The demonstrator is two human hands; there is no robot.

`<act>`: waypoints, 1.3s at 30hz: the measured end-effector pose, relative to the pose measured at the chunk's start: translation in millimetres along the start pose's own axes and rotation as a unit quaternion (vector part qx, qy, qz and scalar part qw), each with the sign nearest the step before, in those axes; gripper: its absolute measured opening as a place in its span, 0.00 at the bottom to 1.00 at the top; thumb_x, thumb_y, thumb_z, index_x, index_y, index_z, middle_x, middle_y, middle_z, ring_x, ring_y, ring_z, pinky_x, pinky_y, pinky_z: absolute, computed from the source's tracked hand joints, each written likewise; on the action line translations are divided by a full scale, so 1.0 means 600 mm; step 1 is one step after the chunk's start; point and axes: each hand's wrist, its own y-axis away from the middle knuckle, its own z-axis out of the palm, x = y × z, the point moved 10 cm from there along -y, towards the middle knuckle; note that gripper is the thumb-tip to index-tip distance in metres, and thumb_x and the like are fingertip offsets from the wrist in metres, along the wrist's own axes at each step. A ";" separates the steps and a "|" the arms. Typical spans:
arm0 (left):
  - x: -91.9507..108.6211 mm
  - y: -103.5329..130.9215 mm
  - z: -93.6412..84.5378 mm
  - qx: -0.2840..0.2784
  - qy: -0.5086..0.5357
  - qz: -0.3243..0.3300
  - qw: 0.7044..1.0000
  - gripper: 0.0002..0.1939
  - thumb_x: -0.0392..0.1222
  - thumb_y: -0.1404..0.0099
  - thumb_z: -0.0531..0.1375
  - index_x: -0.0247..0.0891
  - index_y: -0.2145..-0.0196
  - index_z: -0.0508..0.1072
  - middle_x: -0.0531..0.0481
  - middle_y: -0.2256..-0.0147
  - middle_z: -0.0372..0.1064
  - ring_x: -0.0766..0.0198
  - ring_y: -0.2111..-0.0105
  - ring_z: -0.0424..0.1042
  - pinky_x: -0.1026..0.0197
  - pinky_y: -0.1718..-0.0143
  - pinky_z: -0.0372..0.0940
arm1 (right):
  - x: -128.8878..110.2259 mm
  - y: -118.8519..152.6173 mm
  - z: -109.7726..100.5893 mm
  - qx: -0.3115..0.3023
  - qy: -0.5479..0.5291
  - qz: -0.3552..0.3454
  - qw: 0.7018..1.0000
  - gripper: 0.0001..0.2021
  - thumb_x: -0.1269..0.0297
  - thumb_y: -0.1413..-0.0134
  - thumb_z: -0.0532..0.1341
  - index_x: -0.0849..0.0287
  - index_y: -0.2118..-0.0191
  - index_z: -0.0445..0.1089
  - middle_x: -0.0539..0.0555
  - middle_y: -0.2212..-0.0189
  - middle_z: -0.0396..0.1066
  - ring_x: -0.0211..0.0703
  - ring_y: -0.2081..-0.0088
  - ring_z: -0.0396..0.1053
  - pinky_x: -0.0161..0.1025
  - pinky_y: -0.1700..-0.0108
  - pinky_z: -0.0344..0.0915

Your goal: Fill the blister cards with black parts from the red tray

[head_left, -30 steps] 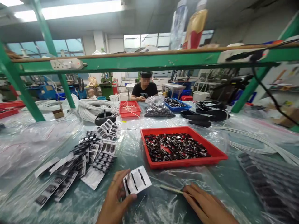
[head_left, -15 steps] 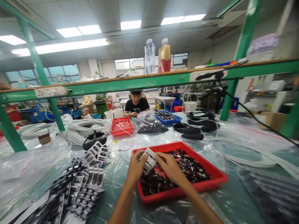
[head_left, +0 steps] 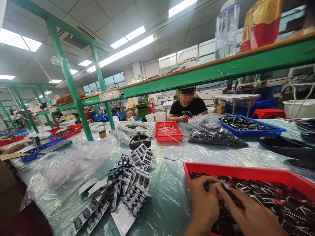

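My left hand (head_left: 205,200) and my right hand (head_left: 251,211) meet over the near side of a red tray (head_left: 221,167) heaped with glossy dark pieces. Between my fingertips sits a small dark piece with a pale, shiny face (head_left: 225,186); blur and the fingers hide its exact kind. My right fingers are closed on it. The left fingers are pinched against it, and what else they may hold is hidden. Left of the tray lies a pile of white blister cards (head_left: 141,178) fitted with dark oval and rectangular parts.
Behind the tray are a bag of dark parts (head_left: 214,136), a blue tray (head_left: 258,133) and a small red tray (head_left: 169,139). A cable coil (head_left: 123,132) lies left of these. A green shelf beam (head_left: 167,84) crosses above. A co-worker (head_left: 188,106) sits opposite.
The view has swung left and closer. The white card held between my hands earlier no longer shows; my hands are now lower together over the dark pieces, around a small one.
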 end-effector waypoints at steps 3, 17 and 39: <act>0.000 -0.002 0.018 -0.078 -0.014 0.002 0.997 0.11 0.39 0.45 0.58 0.37 0.68 0.80 0.48 0.68 0.78 0.58 0.65 0.74 0.58 0.60 0.67 | 0.048 -0.009 0.023 -0.114 -0.057 0.120 0.985 0.22 0.36 0.59 0.59 0.47 0.75 0.80 0.62 0.75 0.79 0.68 0.71 0.77 0.57 0.70 0.72; -0.021 -0.007 -0.020 -0.003 -0.075 -0.006 0.997 0.14 0.35 0.40 0.56 0.38 0.59 0.77 0.44 0.57 0.72 0.55 0.54 0.70 0.54 0.48 0.61 | -0.040 0.002 -0.029 0.006 0.004 -0.145 0.989 0.25 0.41 0.42 0.52 0.53 0.57 0.78 0.63 0.57 0.77 0.57 0.56 0.77 0.52 0.51 0.73; -0.019 -0.030 -0.043 -0.007 -0.020 0.010 1.000 0.15 0.48 0.46 0.65 0.36 0.65 0.82 0.42 0.65 0.80 0.51 0.63 0.75 0.52 0.55 0.66 | -0.075 0.023 -0.055 0.029 0.053 -0.182 0.981 0.16 0.65 0.39 0.54 0.60 0.54 0.77 0.63 0.53 0.75 0.57 0.51 0.73 0.55 0.49 0.71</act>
